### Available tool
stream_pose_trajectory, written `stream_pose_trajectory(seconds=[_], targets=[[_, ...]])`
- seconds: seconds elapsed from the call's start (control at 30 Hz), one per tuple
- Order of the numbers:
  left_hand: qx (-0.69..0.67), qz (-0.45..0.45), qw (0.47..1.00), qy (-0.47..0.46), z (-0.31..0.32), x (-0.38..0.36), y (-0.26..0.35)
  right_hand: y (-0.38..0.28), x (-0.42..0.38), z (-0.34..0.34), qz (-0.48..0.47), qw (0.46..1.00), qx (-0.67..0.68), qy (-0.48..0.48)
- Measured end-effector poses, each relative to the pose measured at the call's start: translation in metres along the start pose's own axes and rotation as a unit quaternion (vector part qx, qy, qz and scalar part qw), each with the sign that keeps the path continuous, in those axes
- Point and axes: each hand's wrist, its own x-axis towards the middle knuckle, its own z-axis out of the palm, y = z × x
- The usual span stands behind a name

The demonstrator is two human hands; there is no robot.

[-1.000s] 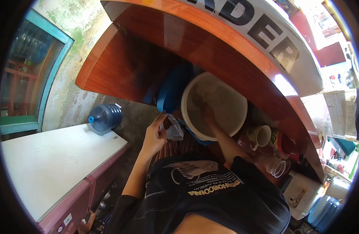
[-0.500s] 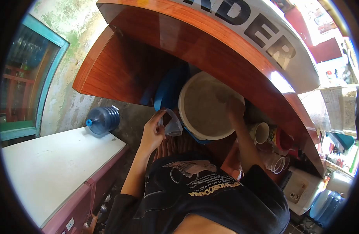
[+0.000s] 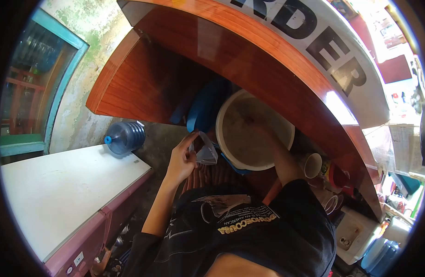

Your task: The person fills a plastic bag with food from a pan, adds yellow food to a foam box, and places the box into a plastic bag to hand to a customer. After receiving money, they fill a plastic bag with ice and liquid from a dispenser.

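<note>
My left hand holds a clear plastic bag by its upper edge, between bent fingers and thumb. The bag hangs just left of a large round off-white tub. Inside that tub is my right hand, reaching over the right rim toward the far left part. Its fingers are dim and blurred, so what they hold, if anything, cannot be made out. The tub's contents look pale and greyish. A blue plastic container stands against the tub's left side.
A curved wooden counter overhangs the tub. To the right are a pale cup, a red container and clear cups. At left, a blue water jug lies by a white-topped freezer.
My right hand has moved left and inward within the tub, away from its right side. My left hand keeps hold of the bag in nearly the same place. The view has shifted slightly.
</note>
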Motion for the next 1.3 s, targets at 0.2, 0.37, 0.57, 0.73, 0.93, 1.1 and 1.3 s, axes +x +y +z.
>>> stream_pose_trajectory(seconds=[0.2,0.37,0.57,0.73,0.93,1.1,1.3], targets=[[0.015,0.032,0.999,-0.003,0.002,0.004,-0.002,0.032,-0.019,0.005,-0.006,0.961,0.278,-0.001],[0.007,0.019,1.000,-0.003,0.004,0.008,0.003,-0.013,-0.055,-0.031,-0.060,0.933,0.354,0.016],[0.004,0.016,1.000,-0.019,0.010,0.013,0.002,0.040,-0.054,-0.010,0.035,0.952,0.300,0.053],[0.025,0.016,0.999,-0.023,0.016,0.020,-0.004,-0.004,-0.083,-0.053,0.092,0.940,0.323,-0.055],[0.018,-0.003,1.000,-0.024,0.022,0.024,-0.003,-0.062,-0.111,-0.114,0.001,0.937,0.331,-0.113],[0.077,0.029,0.997,-0.008,0.032,0.032,-0.012,-0.116,-0.117,-0.141,-0.085,0.949,0.283,-0.109],[0.078,0.089,0.993,0.019,0.036,0.033,-0.016,-0.149,-0.096,-0.140,-0.118,0.965,0.170,-0.162]])
